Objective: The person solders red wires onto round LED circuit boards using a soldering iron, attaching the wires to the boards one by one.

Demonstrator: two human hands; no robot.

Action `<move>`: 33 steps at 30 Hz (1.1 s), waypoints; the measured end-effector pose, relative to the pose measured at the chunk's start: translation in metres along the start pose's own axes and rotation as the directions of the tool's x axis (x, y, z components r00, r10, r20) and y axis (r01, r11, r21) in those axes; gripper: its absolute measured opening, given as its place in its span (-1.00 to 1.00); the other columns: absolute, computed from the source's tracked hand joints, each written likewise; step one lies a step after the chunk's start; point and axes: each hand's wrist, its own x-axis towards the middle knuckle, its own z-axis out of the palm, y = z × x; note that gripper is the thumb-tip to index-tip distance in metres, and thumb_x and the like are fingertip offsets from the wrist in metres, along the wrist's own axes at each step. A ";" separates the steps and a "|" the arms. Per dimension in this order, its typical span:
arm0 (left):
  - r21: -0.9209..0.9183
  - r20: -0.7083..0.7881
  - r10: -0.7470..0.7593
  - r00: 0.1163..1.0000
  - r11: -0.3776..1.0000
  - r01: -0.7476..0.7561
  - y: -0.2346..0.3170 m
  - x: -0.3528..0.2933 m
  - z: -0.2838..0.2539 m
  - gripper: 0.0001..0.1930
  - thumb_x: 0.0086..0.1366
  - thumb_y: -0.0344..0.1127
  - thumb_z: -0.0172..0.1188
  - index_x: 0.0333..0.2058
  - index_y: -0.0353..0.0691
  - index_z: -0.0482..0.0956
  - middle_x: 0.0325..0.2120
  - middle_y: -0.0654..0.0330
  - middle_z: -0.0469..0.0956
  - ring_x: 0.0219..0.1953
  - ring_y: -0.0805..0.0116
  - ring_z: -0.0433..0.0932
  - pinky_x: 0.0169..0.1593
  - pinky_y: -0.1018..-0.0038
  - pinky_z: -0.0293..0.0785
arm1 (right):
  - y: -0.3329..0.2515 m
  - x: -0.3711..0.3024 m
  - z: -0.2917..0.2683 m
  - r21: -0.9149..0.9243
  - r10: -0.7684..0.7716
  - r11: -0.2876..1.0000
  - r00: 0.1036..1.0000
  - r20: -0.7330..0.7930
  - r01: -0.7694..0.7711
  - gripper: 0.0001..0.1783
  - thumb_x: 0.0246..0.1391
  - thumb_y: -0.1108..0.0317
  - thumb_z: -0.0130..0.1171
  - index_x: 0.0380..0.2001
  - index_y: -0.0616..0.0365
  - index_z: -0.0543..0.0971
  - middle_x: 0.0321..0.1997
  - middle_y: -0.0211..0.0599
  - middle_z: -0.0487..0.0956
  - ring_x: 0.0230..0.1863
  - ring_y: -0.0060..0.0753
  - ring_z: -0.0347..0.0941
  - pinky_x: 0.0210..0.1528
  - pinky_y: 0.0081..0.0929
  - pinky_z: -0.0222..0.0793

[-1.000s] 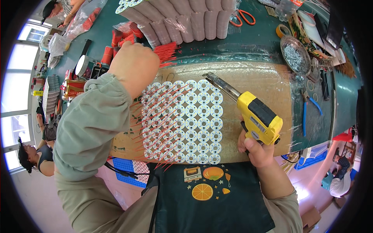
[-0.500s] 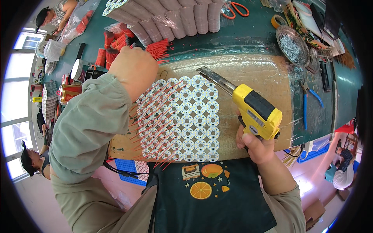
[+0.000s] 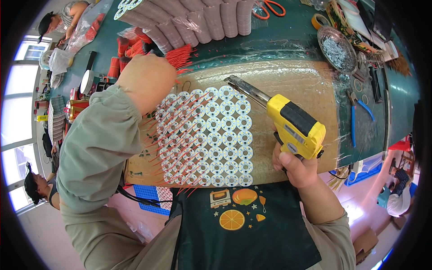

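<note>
My right hand (image 3: 298, 168) is wrapped round the handle of a yellow and black soldering gun (image 3: 294, 128). Its metal tip points to the upper left, over the top right of a grid of round white circuit boards (image 3: 228, 137). Thin red wires (image 3: 180, 148) lie slantwise across the boards on the left of the grid. My left hand (image 3: 148, 81) is above the far left corner of the board grid, beside a pile of loose red wires (image 3: 179, 58). The back of that hand faces up and hides its fingers, so what they hold is not visible.
The grid lies on a brown work board (image 3: 288, 76). Tall stacks of round boards (image 3: 198, 22) stand behind it, near red-handled scissors (image 3: 270, 9). On the right are a metal bowl of silvery bits (image 3: 335, 51) and blue-handled pliers (image 3: 354, 117). Other people sit farther away.
My left hand has shifted slightly left beside the red wires. The soldering gun stays in my right hand, in nearly the same pose, and the whole view has moved a little.
</note>
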 end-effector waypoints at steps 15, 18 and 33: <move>0.063 0.081 -0.071 0.994 0.996 0.066 0.012 -0.012 -0.006 -0.85 0.20 -0.36 0.15 -0.29 -0.14 0.68 -0.29 0.20 0.64 -0.14 0.24 0.62 -0.09 0.27 0.48 | -0.002 0.001 0.001 0.031 0.026 0.999 0.998 0.063 -0.028 -0.24 0.12 0.22 0.28 0.29 0.34 0.23 0.11 0.01 0.47 -0.58 -0.51 0.37 -0.58 -0.54 0.34; 0.053 0.061 -0.018 0.998 0.998 0.014 0.019 0.013 0.004 -0.85 0.20 -0.36 0.14 -0.30 -0.13 0.68 -0.30 0.20 0.64 -0.14 0.24 0.61 -0.07 0.27 0.47 | 0.002 0.001 0.000 0.011 0.014 1.000 1.000 -0.023 -0.014 -0.24 0.12 0.23 0.28 0.29 0.32 0.23 0.14 0.02 0.46 -0.58 -0.51 0.37 -0.57 -0.53 0.35; -0.628 -0.526 -0.278 0.804 0.765 -0.147 0.078 -0.032 0.029 -0.77 0.19 -0.48 0.22 -0.15 -0.18 0.60 -0.39 0.14 0.63 -0.31 0.10 0.58 -0.20 0.20 0.46 | -0.006 -0.001 0.003 0.028 0.090 0.996 0.996 0.000 -0.090 -0.14 0.09 0.12 0.38 0.27 0.42 0.23 -0.59 -0.45 0.31 -0.57 -0.53 0.30 -0.52 -0.56 0.28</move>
